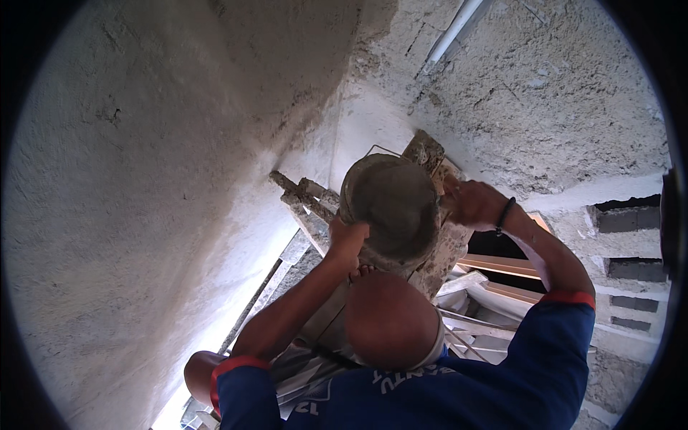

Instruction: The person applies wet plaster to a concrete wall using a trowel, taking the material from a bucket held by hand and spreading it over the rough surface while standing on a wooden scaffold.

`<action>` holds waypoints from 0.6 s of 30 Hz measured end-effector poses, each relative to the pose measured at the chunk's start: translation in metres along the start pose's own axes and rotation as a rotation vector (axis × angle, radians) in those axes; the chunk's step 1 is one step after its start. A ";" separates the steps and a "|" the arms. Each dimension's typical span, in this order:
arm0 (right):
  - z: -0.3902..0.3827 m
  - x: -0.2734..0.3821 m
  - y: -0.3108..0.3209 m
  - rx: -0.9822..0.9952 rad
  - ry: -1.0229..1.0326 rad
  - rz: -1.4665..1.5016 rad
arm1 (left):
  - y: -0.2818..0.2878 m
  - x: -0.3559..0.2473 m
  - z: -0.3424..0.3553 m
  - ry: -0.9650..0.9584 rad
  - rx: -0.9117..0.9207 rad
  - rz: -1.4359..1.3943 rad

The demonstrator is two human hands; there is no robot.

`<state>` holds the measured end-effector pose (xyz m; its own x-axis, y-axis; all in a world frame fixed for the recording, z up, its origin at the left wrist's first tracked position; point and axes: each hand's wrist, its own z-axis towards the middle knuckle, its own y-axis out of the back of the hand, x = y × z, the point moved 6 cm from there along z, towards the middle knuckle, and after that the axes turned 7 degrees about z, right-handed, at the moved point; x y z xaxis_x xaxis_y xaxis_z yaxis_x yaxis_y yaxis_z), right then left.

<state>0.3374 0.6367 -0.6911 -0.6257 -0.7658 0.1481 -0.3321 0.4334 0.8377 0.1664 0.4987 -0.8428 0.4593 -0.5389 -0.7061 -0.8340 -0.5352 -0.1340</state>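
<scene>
A round bucket [345,188] crusted with mortar sits in front of me, its thin wire handle standing at the far side. Wet grey mortar [394,201] fills much of what I see inside it. My left hand [349,240] is closed on the near-left rim. At the right side, my right hand [473,204], with a dark bracelet at the wrist, is closed against the rim; its fingertips are partly hidden. Under and behind the bucket runs a mortar-covered wooden plank [425,152]. My bent knee [390,322] and some toes [362,272] show close to the bucket's near side.
A smooth plastered wall [129,179] rises on the left, a rough wall [552,107] on the right. Crusted poles [304,193] jut out left of the bucket. Wooden boards [502,265] lie over a dark gap at the right. A pale pipe [455,32] is at the top.
</scene>
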 end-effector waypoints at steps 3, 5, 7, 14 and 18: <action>0.011 -0.011 0.012 -0.195 -0.037 -0.127 | 0.008 -0.016 -0.004 -0.081 -0.009 0.032; 0.022 -0.007 0.011 -0.374 0.061 -0.303 | 0.017 -0.024 -0.006 -0.097 -0.030 0.063; 0.037 0.010 0.005 -0.480 0.194 -0.398 | 0.025 -0.032 -0.006 -0.225 -0.038 0.060; 0.090 0.022 -0.099 0.066 0.162 -0.147 | 0.044 -0.048 -0.010 -0.265 -0.110 0.019; 0.083 0.030 -0.093 -0.165 0.316 0.206 | 0.060 -0.053 -0.017 -0.281 -0.162 0.038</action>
<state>0.2913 0.6127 -0.8084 -0.4116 -0.7902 0.4541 -0.0889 0.5307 0.8429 0.0974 0.4843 -0.8015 0.3079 -0.3719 -0.8757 -0.7792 -0.6267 -0.0079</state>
